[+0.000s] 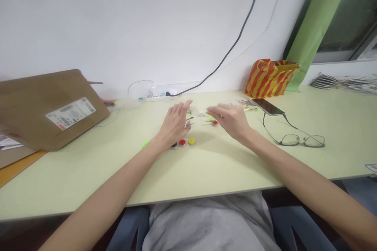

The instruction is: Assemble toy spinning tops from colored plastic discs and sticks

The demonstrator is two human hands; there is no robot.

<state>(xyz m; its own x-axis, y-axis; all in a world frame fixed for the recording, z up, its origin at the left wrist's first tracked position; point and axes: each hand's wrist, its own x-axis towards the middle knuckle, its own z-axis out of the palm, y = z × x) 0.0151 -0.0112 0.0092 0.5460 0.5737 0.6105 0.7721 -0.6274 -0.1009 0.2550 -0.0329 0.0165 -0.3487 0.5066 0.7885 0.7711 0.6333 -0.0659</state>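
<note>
Over the middle of the table, my left hand (174, 123) has its thumb apart from its stretched fingers. Small dark thin pieces (190, 118) show by its thumb, and I see no grip on them. My right hand (231, 118) is closed, fingertips pressed together; what they hold, if anything, is too small to make out. Just below those fingertips lies a small red piece (215, 122) with bits of green. Between the hands is a clear plastic bag (201, 112), blurred. Near my left wrist stand small round pots with a red top (182, 142), a yellow top (192, 141) and a black top (174, 145).
A cardboard parcel (38, 106) leans at the left. Along the wall sits a power strip (160, 97) with a black cable (225, 57). To the right are a striped bag (269, 78), a phone (268, 106), eyeglasses (302, 140) and small colourful packets (249, 105).
</note>
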